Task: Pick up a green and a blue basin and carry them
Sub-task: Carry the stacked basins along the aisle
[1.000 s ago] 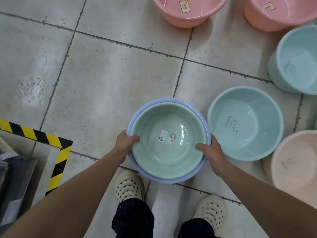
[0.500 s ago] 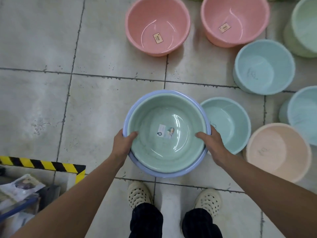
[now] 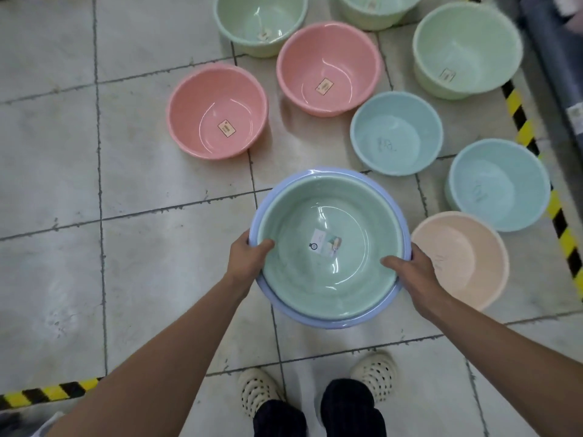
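A green basin (image 3: 331,222) sits nested inside a slightly larger blue basin (image 3: 328,321), of which only the rim shows. A small label lies on the green basin's bottom. I hold the pair in the air above the tiled floor, in front of my feet. My left hand (image 3: 247,257) grips the left rim, thumb inside the green basin. My right hand (image 3: 410,271) grips the right rim the same way.
Several basins stand on the floor ahead and to the right: two pink (image 3: 217,111), two light blue (image 3: 396,132), a peach one (image 3: 463,257) beside my right hand, pale green ones (image 3: 467,48) at the back. Yellow-black tape (image 3: 536,159) runs along the right and bottom left (image 3: 47,391).
The view has swung up and to the right, showing more basins. The held pair keeps its place between my hands, and the floor has slid beneath it.
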{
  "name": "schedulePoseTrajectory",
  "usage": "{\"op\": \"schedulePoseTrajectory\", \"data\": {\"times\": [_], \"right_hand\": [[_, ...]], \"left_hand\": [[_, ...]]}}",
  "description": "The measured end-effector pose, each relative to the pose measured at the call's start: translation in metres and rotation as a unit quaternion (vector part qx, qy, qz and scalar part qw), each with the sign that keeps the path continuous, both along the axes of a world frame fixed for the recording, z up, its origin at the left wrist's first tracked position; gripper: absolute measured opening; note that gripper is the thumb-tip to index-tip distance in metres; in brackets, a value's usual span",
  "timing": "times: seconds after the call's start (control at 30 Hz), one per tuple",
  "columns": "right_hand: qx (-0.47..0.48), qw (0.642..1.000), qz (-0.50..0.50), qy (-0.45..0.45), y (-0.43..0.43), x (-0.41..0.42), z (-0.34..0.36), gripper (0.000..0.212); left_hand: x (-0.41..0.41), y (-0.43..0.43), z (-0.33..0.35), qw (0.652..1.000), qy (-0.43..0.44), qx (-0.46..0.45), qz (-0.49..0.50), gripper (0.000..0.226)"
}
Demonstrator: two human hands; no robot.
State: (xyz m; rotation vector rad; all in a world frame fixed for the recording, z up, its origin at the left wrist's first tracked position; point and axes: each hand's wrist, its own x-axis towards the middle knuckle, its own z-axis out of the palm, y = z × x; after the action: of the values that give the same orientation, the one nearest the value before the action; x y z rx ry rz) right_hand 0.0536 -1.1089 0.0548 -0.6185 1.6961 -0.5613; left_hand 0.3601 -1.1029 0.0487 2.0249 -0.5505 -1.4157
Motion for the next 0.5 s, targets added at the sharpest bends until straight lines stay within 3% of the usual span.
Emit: {"op": "schedulePoseTrajectory", "data": {"times": [0.23,0.5], "right_hand": [[0.010,0.999,-0.053,-0.007,0.010,-0.059,0.005,0.035],[0.042,0.993,-0.106,0.002,0.017,-0.096,-0.035,0.036]], "left_hand": [[-0.067,-0.030,0.004,0.999,-0.001,0.004,-0.038,0.024],[-0.104,-0.058,-0.036,0.993,-0.009,0.035,-0.108,0.034]]}}
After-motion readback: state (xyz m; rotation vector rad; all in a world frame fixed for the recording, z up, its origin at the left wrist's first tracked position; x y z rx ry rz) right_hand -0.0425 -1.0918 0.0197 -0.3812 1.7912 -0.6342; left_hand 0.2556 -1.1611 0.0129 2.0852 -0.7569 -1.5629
